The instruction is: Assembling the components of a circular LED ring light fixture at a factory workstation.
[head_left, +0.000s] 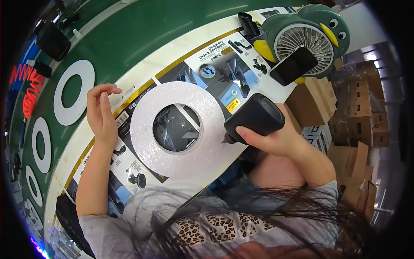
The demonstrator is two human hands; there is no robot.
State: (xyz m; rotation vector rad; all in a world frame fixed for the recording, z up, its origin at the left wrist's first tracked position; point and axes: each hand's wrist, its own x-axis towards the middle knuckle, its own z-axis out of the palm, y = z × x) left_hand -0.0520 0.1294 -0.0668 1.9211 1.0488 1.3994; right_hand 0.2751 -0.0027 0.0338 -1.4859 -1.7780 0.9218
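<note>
In front of me a wide white ring, dotted with small shiny specks, lies flat on printed packaging sheets. A black squeeze bottle with a narrow pointed nozzle is in the grip of my right hand. The bottle is tilted, its nozzle down and leftward at the ring's right edge. I cannot tell whether the tip touches the ring. To the left of the ring, my left hand is held with its fingers loosely bent and apart, nothing in them.
More white rings lie along the green table at the left. A green bird-shaped fan stands at the back right, a black phone-like slab before it. Cardboard boxes are stacked at the right. A red coiled hose hangs far left.
</note>
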